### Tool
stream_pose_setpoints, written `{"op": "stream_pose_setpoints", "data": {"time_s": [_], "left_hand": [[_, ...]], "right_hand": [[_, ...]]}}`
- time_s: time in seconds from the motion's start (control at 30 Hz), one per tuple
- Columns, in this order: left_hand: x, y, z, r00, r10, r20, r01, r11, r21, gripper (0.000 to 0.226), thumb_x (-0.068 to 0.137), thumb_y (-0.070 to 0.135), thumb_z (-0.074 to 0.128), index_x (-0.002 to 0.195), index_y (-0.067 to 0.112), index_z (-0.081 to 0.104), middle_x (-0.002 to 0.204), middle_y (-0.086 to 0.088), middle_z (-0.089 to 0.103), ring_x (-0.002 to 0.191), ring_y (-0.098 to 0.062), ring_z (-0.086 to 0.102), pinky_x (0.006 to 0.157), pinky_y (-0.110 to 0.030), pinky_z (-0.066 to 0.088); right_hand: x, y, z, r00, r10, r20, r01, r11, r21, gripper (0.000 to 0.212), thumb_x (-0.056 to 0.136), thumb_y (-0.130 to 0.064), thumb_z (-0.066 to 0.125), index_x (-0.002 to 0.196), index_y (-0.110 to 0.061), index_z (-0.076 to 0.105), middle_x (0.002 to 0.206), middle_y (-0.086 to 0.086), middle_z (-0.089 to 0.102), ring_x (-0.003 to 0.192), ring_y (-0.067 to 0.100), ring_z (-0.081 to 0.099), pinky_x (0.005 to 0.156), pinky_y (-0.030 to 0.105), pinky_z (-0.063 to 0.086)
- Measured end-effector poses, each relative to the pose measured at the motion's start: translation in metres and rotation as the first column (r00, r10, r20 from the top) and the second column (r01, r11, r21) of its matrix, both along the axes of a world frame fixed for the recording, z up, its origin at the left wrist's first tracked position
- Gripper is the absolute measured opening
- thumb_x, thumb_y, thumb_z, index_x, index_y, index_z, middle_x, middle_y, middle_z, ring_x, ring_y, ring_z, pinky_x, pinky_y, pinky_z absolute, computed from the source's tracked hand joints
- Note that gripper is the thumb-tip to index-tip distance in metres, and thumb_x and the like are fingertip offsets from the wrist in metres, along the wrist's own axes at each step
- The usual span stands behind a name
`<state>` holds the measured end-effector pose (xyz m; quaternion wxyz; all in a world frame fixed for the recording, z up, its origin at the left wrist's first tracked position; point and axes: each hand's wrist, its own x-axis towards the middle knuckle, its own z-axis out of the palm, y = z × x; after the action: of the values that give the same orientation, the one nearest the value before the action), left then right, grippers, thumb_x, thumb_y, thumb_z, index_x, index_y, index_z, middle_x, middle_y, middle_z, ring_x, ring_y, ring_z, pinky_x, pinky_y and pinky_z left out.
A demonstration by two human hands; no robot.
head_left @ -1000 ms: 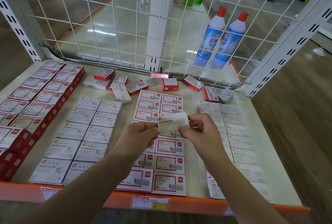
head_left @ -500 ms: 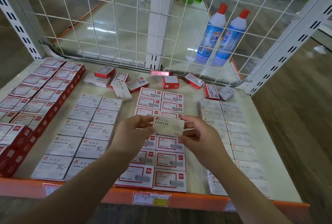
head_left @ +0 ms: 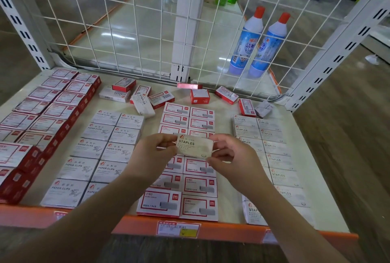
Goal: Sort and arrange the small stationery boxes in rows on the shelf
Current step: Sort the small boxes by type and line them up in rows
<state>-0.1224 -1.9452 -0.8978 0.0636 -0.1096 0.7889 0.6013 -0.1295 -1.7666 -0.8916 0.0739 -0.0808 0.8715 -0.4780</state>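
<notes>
Four blocks of boxes already sit in rows on the shelf point(head_left: 316, 210), so you're mid-sort, with loose ones still scattered at the back. Next move, I'd guess: the staples box point(head_left: 194, 146) goes to the grey staples rows point(head_left: 272, 150) on the right (match the label). Left hand point(head_left: 150, 156) and right hand point(head_left: 233, 160) both pinch its ends, fingers curled, above the middle rows.

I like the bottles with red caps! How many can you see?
2. One bottle and a second bottle stand side by side behind the wire grid, far right. Green bottles farther back lack red caps.
</notes>
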Motion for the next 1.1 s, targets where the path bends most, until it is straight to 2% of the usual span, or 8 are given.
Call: {"op": "stream_pose_setpoints", "data": {"time_s": [0.17,0.3,0.4,0.53,0.7,0.83,0.97,1.1], "left_hand": [[0.003,-0.01,0.0,0.996,0.026,-0.08,-0.04,0.984,-0.175,0.023,0.093,0.01,0.051,0.113,0.015,0.059,0.1,0.002,0.06,0.086,-0.009,0.056,0.05,-0.007,0.045],[0.014,-0.026,-0.01,0.995,0.023,-0.099,-0.052,0.95,-0.308,0.027,0.091,0.01,0.053,0.116,0.018,0.059,0.096,0.01,0.058,0.092,-0.008,0.055,0.065,-0.009,0.04],[0.023,-0.033,-0.015,0.994,-0.024,-0.106,-0.021,0.915,-0.402,0.029,0.09,0.011,0.053,0.118,0.019,0.058,0.099,0.01,0.055,0.092,-0.006,0.052,0.068,-0.012,0.04],[0.025,-0.034,-0.013,0.992,-0.065,-0.106,0.012,0.896,-0.444,0.028,0.091,0.013,0.053,0.118,0.021,0.057,0.105,0.009,0.056,0.093,-0.005,0.049,0.064,-0.007,0.036],[0.017,-0.011,-0.003,0.989,-0.128,-0.069,0.083,0.888,-0.452,0.031,0.091,0.012,0.054,0.12,0.022,0.056,0.12,0.005,0.057,0.104,-0.009,0.05,0.085,-0.025,0.045],[0.002,0.018,0.004,0.969,-0.244,-0.034,0.189,0.823,-0.536,0.033,0.092,0.021,0.053,0.123,0.03,0.051,0.127,0.014,0.049,0.111,-0.011,0.052,0.087,-0.024,0.049],[-0.019,0.05,0.004,0.928,-0.368,-0.06,0.268,0.768,-0.581,0.034,0.094,0.023,0.05,0.127,0.03,0.05,0.132,0.016,0.046,0.122,-0.007,0.043,0.099,-0.02,0.034],[-0.038,0.074,0.0,0.886,-0.464,-0.008,0.364,0.705,-0.608,0.034,0.094,0.025,0.049,0.128,0.03,0.048,0.137,0.014,0.044,0.124,-0.005,0.041,0.102,-0.023,0.034]], "right_hand": [[0.002,-0.005,0.003,0.996,0.03,0.08,-0.028,0.999,-0.022,0.039,0.078,-0.005,0.069,0.099,-0.035,0.055,0.093,-0.022,0.059,0.084,0.003,0.063,0.068,0.015,0.053],[0.005,-0.013,-0.002,0.992,0.041,0.123,-0.046,0.998,0.038,0.04,0.079,-0.007,0.069,0.113,-0.023,0.057,0.104,-0.013,0.06,0.085,0.006,0.064,0.07,0.02,0.056],[0.006,-0.015,-0.005,0.989,0.031,0.143,-0.041,0.997,0.066,0.04,0.079,-0.008,0.069,0.114,-0.023,0.057,0.099,-0.017,0.058,0.084,0.004,0.063,0.068,0.017,0.054],[0.005,-0.007,-0.006,0.991,-0.01,0.133,-0.002,0.996,0.089,0.037,0.079,-0.01,0.07,0.11,-0.028,0.057,0.095,-0.022,0.057,0.081,0.001,0.062,0.063,0.012,0.051],[-0.005,0.022,-0.005,0.995,-0.078,0.063,0.067,0.985,0.161,0.029,0.081,-0.011,0.067,0.101,-0.032,0.061,0.092,-0.02,0.063,0.074,-0.005,0.059,0.057,0.007,0.045],[-0.018,0.059,-0.006,0.988,-0.154,0.013,0.148,0.967,0.207,0.026,0.081,-0.011,0.067,0.103,-0.024,0.066,0.093,-0.013,0.067,0.078,-0.001,0.062,0.062,0.007,0.045],[-0.033,0.094,-0.007,0.959,-0.283,-0.009,0.283,0.953,0.111,0.028,0.078,-0.003,0.068,0.098,-0.023,0.065,0.087,-0.011,0.067,0.063,-0.004,0.061,0.057,0.006,0.043],[-0.047,0.115,-0.008,0.934,-0.354,-0.04,0.356,0.929,0.102,0.029,0.077,-0.003,0.068,0.1,-0.021,0.065,0.083,-0.017,0.064,0.059,-0.007,0.06,0.054,0.005,0.042]]}}
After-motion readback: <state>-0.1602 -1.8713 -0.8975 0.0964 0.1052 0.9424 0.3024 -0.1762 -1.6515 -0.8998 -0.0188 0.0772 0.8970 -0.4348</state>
